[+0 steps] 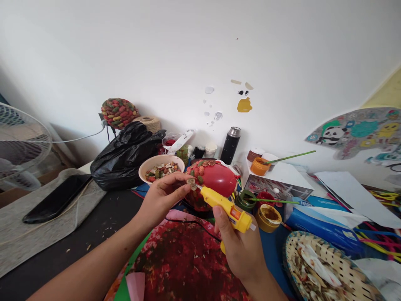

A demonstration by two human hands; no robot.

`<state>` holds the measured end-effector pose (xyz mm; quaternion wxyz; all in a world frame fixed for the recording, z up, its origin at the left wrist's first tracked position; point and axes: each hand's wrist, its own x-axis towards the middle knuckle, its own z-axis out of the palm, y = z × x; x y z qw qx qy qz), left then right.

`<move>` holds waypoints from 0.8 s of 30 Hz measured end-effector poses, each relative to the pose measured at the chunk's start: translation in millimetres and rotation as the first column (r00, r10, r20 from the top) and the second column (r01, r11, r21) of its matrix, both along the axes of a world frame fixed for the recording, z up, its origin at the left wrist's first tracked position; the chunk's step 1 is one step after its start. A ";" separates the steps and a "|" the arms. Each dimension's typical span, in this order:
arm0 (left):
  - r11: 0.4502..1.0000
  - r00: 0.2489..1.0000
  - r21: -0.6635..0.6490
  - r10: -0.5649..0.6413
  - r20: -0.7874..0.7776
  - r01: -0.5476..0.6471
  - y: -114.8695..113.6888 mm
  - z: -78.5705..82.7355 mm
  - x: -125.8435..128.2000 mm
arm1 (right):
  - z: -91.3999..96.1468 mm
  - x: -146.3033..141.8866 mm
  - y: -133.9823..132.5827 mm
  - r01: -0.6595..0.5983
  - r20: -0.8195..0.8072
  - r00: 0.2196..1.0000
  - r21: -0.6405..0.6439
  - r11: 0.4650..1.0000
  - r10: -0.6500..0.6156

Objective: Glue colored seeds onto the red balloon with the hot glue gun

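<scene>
My right hand point(242, 244) grips a yellow hot glue gun point(219, 201), its nozzle pointing up and left. A clear glue stick pokes out of the back. Between thumb and fingers, my left hand point(164, 192) pinches a small pale shell-like piece point(191, 184) at the nozzle tip. Just behind the nozzle sits a red balloon point(221, 179), its left side covered with painted shell-like pieces point(200, 169) in red, green and brown. To the left of it stands a cream bowl point(143, 171) of similar coloured pieces. Red-stained paper point(184, 259) lies below my hands.
Paint jars point(268, 223) stand right of the balloon, one with a green stick across it. A woven basket point(351, 267) of shells is front right. A black flask point(231, 146), black plastic bag point(125, 156), phone point(58, 198) and fan point(21, 144) stand around. The gun's cord point(200, 225) crosses the paper.
</scene>
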<state>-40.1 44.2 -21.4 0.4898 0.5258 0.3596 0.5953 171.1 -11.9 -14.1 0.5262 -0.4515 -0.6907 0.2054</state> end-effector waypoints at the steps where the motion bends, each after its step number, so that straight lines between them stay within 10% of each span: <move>1: 1.000 1.000 -0.001 0.002 0.000 -0.002 0.0 0.2 0.0 | 0.2 0.1 0.1 0.000 -0.001 1.000 -0.002 1.000 0.000; 24: 0.999 0.999 -0.011 0.037 -0.001 -0.037 -0.3 3.7 0.1 | 2.7 -0.1 -0.4 -0.016 -0.014 1.000 -0.020 1.000 0.016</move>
